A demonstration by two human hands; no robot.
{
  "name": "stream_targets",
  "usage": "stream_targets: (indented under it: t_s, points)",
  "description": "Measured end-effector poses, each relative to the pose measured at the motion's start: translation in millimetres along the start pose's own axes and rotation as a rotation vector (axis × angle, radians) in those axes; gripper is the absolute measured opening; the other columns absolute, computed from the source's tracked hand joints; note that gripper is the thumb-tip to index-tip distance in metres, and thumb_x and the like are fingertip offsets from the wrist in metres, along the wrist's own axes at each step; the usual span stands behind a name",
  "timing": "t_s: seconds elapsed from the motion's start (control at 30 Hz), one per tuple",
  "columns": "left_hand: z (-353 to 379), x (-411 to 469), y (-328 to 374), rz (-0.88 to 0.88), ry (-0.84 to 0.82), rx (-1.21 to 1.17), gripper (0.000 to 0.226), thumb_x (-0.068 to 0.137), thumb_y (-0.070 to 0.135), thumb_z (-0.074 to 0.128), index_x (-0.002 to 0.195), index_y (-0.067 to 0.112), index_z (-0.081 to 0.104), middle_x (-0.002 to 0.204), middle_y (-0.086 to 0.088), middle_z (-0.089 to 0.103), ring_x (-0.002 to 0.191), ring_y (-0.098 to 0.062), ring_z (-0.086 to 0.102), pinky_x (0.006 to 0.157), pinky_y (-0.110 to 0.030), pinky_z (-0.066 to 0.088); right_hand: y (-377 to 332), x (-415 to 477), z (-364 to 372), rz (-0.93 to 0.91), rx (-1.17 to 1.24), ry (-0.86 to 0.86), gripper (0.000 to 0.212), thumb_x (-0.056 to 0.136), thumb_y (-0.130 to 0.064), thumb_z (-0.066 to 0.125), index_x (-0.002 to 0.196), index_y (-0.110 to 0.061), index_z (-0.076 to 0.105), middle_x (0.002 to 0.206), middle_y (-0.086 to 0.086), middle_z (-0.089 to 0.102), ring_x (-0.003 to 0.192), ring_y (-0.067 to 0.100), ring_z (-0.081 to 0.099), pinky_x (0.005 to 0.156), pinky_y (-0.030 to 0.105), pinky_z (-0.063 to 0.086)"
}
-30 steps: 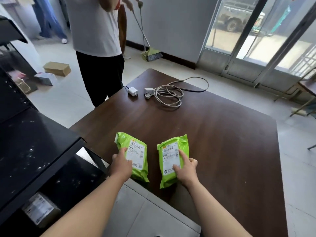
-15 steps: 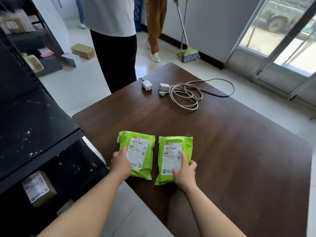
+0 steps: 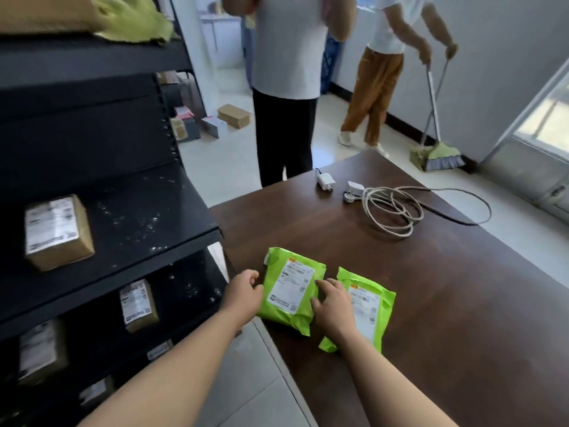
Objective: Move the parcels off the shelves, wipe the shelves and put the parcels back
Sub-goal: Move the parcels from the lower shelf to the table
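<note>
Two hands flank the left green parcel [image 3: 295, 285], which lies on the near-left corner of the desk [image 3: 431, 303], just beside the black shelf [image 3: 138, 217]. The left hand [image 3: 243, 292] sits against the parcel's left edge, fingers loosely curled and thumb touching the wrapper; whether it grips cannot be told. The right hand [image 3: 332, 303] lies flat with fairly straight fingers, fingertips on that parcel's right edge and palm over the right green parcel [image 3: 369, 306]. Half a second ago each hand was on its own parcel. The right hand has since crossed over, and the parcels, then square and apart, now lie slanted and touching.
</note>
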State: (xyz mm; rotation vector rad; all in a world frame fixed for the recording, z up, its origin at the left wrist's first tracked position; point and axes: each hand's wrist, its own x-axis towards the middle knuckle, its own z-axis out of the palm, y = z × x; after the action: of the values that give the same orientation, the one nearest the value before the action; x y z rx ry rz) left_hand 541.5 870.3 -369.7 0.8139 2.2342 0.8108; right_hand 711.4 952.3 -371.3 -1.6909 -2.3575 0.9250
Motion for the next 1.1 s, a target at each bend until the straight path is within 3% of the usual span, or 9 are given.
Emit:
stream_targets:
  t_s: [0.3, 0.43, 0.5, 0.7, 0.83, 0.9, 1.0, 1.1]
  points:
    - [-93.7, -31.6, -45.0, -0.121, 0.312, -0.200, 0.024, 0.094, 0.016, 0.052, 0.116, 0.015, 0.063, 0.111, -0.002, 0.065, 0.092, -0.013, 0.056, 0.076, -0.023, 0.041, -110.5, -11.0, 19.3, -0.330, -0.003, -0.051, 0.035, 0.089, -0.016, 0.060, 0.124, -0.014, 0.063, 0.128, 0.008, 0.059, 0.122, 0.026, 0.049, 0.101, 0.028, 0.032]
    - [-134.5, -43.4, -69.2, -0.160, 0.443, -0.252, 0.020, 0.093, 0.016, 0.054, 0.110, 0.018, 0.064, 0.101, 0.003, 0.064, 0.083, -0.010, 0.056, 0.060, -0.015, 0.038, -163.3, -23.0, 32.5, -0.439, 0.006, -0.088, 0.018, 0.084, -0.010, 0.057, 0.097, -0.007, 0.070, 0.112, 0.012, 0.066, 0.112, 0.031, 0.056, 0.089, 0.034, 0.042]
    - [-159.9, -54.5, -86.5, -0.187, 0.484, -0.281, 0.019, 0.093, 0.017, 0.053, 0.109, 0.019, 0.064, 0.098, 0.006, 0.062, 0.081, -0.008, 0.056, 0.057, -0.013, 0.037, -192.3, -34.2, 43.5, -0.485, 0.020, -0.107, 0.028, 0.088, -0.012, 0.056, 0.113, -0.012, 0.069, 0.122, 0.007, 0.062, 0.117, 0.026, 0.055, 0.095, 0.030, 0.041]
    - [-238.0, -80.9, -129.6, -0.244, 0.616, -0.264, 0.020, 0.095, 0.018, 0.051, 0.112, 0.020, 0.062, 0.096, 0.010, 0.058, 0.079, -0.005, 0.054, 0.058, -0.015, 0.037, -271.9, -64.1, 81.0, -0.584, 0.057, -0.179, 0.035, 0.092, -0.015, 0.056, 0.127, -0.017, 0.062, 0.133, 0.004, 0.056, 0.119, 0.023, 0.054, 0.100, 0.035, 0.044]
    - [-288.3, -93.8, -170.5, -0.281, 0.661, -0.233, 0.024, 0.095, 0.020, 0.049, 0.117, 0.020, 0.059, 0.111, 0.005, 0.062, 0.087, -0.009, 0.056, 0.061, -0.018, 0.041, -324.4, -85.3, 114.8, -0.646, 0.052, -0.196, 0.029, 0.089, -0.010, 0.056, 0.114, -0.011, 0.068, 0.123, 0.008, 0.060, 0.116, 0.028, 0.055, 0.094, 0.037, 0.047]
    - [-313.2, -98.5, -192.0, -0.298, 0.678, -0.210, 0.026, 0.095, 0.020, 0.050, 0.120, 0.021, 0.057, 0.118, 0.004, 0.061, 0.090, -0.008, 0.056, 0.061, -0.017, 0.040, -347.4, -93.9, 131.7, -0.683, 0.022, -0.208, 0.026, 0.087, -0.008, 0.054, 0.109, -0.009, 0.069, 0.117, 0.008, 0.062, 0.113, 0.029, 0.056, 0.088, 0.035, 0.048]
    - [-349.3, -102.3, -223.8, -0.314, 0.703, -0.152, 0.028, 0.095, 0.021, 0.051, 0.123, 0.020, 0.056, 0.125, 0.002, 0.059, 0.103, -0.014, 0.059, 0.071, -0.022, 0.041, -379.2, -104.1, 154.1, -0.677, 0.043, -0.217, 0.033, 0.088, -0.011, 0.054, 0.118, -0.015, 0.068, 0.122, 0.007, 0.061, 0.115, 0.027, 0.055, 0.092, 0.030, 0.044]
    - [-377.6, -102.9, -247.1, -0.355, 0.735, -0.076, 0.026, 0.093, 0.023, 0.050, 0.117, 0.019, 0.059, 0.121, -0.003, 0.058, 0.103, -0.020, 0.057, 0.076, -0.030, 0.050, -401.5, -109.5, 172.5, -0.644, 0.051, -0.235, 0.036, 0.087, -0.013, 0.055, 0.120, -0.018, 0.067, 0.127, 0.005, 0.060, 0.118, 0.024, 0.054, 0.095, 0.027, 0.043]
